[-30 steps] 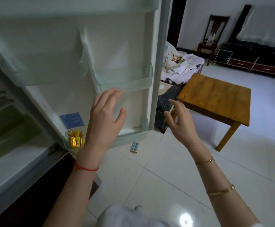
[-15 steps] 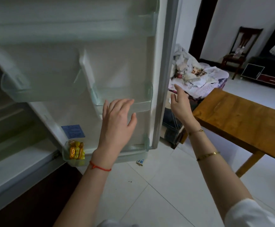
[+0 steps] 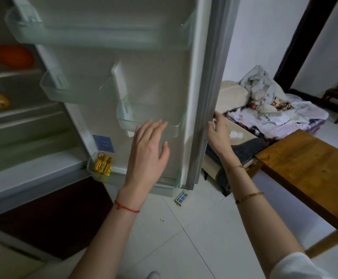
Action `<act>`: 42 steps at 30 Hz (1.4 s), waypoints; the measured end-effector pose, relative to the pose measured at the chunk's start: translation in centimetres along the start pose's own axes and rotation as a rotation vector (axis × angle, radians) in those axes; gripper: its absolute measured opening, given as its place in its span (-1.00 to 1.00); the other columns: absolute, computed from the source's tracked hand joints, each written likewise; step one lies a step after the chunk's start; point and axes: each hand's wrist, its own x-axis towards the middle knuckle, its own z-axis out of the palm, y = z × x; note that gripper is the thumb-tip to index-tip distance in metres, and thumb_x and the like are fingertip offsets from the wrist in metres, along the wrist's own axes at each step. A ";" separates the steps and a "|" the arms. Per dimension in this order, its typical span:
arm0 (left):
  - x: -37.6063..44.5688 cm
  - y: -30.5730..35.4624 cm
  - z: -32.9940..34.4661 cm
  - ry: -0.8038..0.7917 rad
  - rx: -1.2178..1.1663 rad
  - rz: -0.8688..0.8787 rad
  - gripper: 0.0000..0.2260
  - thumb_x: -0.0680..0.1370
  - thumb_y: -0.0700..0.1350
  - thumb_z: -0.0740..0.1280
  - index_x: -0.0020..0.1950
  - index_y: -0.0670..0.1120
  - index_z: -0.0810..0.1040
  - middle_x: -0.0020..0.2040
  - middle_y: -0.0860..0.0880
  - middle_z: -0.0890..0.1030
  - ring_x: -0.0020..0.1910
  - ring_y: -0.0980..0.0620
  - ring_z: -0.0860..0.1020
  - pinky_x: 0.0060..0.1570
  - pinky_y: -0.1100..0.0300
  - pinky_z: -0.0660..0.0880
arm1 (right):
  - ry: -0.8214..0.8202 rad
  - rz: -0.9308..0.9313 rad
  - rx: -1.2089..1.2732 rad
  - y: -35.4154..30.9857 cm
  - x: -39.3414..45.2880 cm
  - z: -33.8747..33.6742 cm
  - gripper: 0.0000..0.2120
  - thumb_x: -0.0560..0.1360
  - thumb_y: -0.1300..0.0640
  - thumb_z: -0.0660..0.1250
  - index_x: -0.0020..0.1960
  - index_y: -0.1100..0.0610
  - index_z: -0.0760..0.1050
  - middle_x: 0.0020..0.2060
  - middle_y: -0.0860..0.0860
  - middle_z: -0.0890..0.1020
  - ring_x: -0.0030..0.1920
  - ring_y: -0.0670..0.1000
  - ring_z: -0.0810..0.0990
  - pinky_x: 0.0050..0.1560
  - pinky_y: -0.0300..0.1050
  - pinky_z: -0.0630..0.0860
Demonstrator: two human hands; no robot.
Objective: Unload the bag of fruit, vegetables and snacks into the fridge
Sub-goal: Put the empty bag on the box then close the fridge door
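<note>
I see my right hand curling its fingers on the open fridge door edge, my left hand spread, holding nothing, near yellow snacks in the bottom bin; swinging the door could pinch fingers or jolt snacks loose.

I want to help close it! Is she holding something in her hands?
The right hand grasps the outer edge of the open white fridge door. The left hand holds nothing; its fingers are spread before the door's inner face.

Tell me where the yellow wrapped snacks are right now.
The yellow wrapped snacks sit in the clear bottom bin of the open white fridge door, at its hinge-side corner, just below the blue sticker.
</note>
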 end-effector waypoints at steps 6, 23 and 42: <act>-4.9 4.5 1.1 -0.072 -0.054 -0.022 -0.60 0.56 -0.21 0.30 0.42 -0.16 0.48 0.36 -0.08 0.54 0.35 -0.04 0.45 0.41 0.05 0.37 | -0.053 -0.076 0.020 -0.1 -5.1 -1.3 -0.46 0.54 0.01 0.13 0.47 0.17 0.25 0.37 0.12 0.44 0.38 0.07 0.42 0.40 0.15 0.38; -15.3 7.4 -2.2 0.096 -0.099 -0.205 -0.55 0.57 -0.25 0.31 0.47 -0.11 0.42 0.32 -0.08 0.55 0.29 0.00 0.53 0.31 0.16 0.47 | -0.135 -0.642 -0.004 -3.7 -17.8 -1.3 -0.58 0.64 0.16 0.21 0.48 0.14 0.28 0.35 -0.02 0.44 0.35 -0.11 0.36 0.37 -0.11 0.36; -24.2 1.8 -12.1 0.375 0.110 -0.486 -0.62 0.59 -0.11 0.32 0.41 -0.12 0.45 0.16 -0.05 0.56 0.14 0.14 0.53 0.17 0.34 0.48 | -0.534 -0.918 0.161 -11.9 -26.0 9.7 -0.49 0.64 0.27 0.17 0.56 0.23 0.14 0.56 0.10 0.16 0.58 0.09 0.08 0.55 0.14 0.10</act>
